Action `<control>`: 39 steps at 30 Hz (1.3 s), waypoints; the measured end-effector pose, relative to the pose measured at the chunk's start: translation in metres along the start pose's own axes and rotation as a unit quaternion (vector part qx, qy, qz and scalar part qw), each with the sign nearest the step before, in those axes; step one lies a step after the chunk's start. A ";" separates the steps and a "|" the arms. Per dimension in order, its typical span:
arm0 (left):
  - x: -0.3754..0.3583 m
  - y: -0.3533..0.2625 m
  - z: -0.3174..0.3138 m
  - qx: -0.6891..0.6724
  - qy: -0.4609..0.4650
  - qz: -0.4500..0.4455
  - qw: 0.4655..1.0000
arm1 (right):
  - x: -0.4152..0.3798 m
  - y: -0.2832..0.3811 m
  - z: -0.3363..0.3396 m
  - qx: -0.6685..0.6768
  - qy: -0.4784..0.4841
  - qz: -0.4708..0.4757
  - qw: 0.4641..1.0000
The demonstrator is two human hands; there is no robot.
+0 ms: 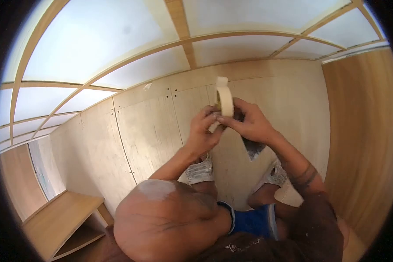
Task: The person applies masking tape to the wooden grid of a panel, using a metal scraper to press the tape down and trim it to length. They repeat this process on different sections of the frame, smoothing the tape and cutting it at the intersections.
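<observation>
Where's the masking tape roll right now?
Head view, just above and right of centre: the masking tape roll is upright between the left hand and the right hand, over the plywood panels.

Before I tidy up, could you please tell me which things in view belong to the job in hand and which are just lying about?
Job in hand:
roll of tape, between left hand and right hand
dark pointed tool, by right hand

Lying about:
wooden unit, standing aside

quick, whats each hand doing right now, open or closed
Left hand: fingers curled in by the tape roll; grip can't be told.
Right hand: closed on the tape roll, dark pointed piece below.
</observation>
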State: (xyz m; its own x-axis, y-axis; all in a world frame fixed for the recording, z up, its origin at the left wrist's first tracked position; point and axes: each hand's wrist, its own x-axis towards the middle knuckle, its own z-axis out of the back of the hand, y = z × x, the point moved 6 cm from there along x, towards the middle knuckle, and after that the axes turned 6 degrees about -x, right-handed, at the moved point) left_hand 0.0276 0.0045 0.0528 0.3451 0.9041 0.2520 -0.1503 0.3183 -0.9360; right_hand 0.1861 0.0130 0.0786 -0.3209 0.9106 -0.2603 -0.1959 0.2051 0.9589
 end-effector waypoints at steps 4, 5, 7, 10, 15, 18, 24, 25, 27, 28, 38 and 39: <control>0.004 -0.023 -0.027 -0.051 0.084 -0.078 0.992 | -0.035 0.018 0.032 -0.086 0.010 -0.065 0.994; 0.005 -0.033 -0.034 -0.061 0.101 -0.103 0.988 | -0.047 0.025 0.044 -0.137 0.014 -0.090 0.986; 0.004 -0.041 -0.044 -0.092 0.079 -0.106 0.987 | -0.069 0.039 0.071 -0.217 0.021 -0.134 0.967; -0.002 -0.035 -0.047 -0.126 0.113 -0.044 0.985 | -0.086 0.073 0.112 -0.340 0.043 -0.243 0.908; 0.005 -0.036 -0.048 -0.217 0.159 0.065 0.961 | -0.082 0.126 0.148 -0.357 -0.015 -0.226 0.906; 0.000 -0.032 -0.045 -0.229 0.179 0.175 0.941 | -0.069 0.135 0.140 -0.336 -0.047 -0.186 0.922; 0.018 -0.015 0.003 -0.172 0.023 0.083 0.981 | -0.039 0.101 0.106 -0.363 0.002 -0.176 0.915; 0.027 -0.018 0.014 -0.117 0.017 0.056 0.991 | -0.040 0.095 0.105 -0.357 -0.005 -0.176 0.917; 0.046 -0.033 0.031 -0.047 0.022 0.031 0.998 | -0.039 0.074 0.094 -0.293 0.031 -0.153 0.943; 0.058 -0.046 0.034 -0.020 0.063 0.033 0.997 | -0.039 0.078 0.093 -0.312 0.042 -0.154 0.936; 0.117 -0.113 0.019 0.406 0.425 -0.057 0.807 | -0.049 0.008 0.143 -0.198 -0.016 -0.007 0.980; 0.120 -0.113 0.014 0.435 0.430 -0.042 0.790 | -0.046 -0.005 0.152 -0.178 -0.059 0.005 0.982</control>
State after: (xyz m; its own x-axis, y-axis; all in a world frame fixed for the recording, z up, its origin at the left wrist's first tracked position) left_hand 0.0728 0.0809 0.1919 0.8332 0.4610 -0.3054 -0.5445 0.7803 -0.3077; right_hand 0.3425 0.0245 0.1032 -0.2187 0.9518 -0.2150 -0.5122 0.0755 0.8556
